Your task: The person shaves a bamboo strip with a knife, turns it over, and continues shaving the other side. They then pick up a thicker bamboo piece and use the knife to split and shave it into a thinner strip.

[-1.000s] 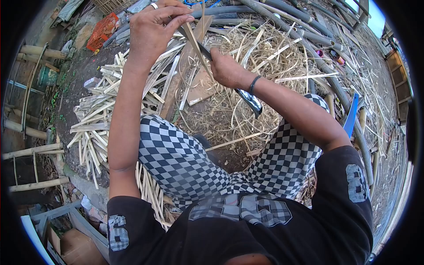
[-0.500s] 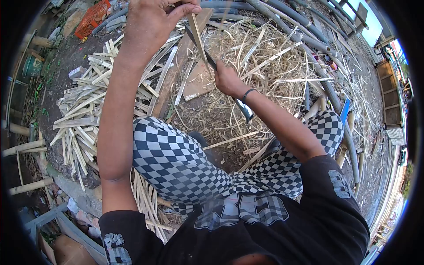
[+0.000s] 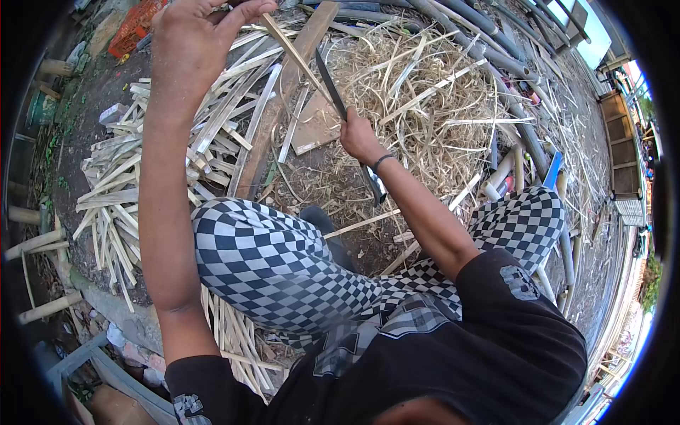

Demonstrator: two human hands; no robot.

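Observation:
My left hand (image 3: 195,42), raised at the top left, pinches the upper end of a thin bamboo strip (image 3: 294,55) between thumb and fingers. The strip slants down toward my right hand (image 3: 361,138), which is wrapped round the handle of a long dark-bladed knife (image 3: 328,81). Its blade points up and away, with the strip's lower end close beside it. Behind my right wrist, the rear of the handle sticks out toward my lap. Checkered trousers (image 3: 262,248) cover my spread knees below both hands.
Split bamboo strips (image 3: 117,177) lie piled on the left. A heap of curly shavings (image 3: 425,78) spreads ahead, beside a long wooden plank (image 3: 280,99) and a flat board piece (image 3: 315,127). Poles (image 3: 489,57) border the far right. An orange crate (image 3: 134,28) stands far left.
My left hand has moved left with the strip, which now slants more. The knife blade has swung more upright and apart from the strip's middle. The view has shifted slightly.

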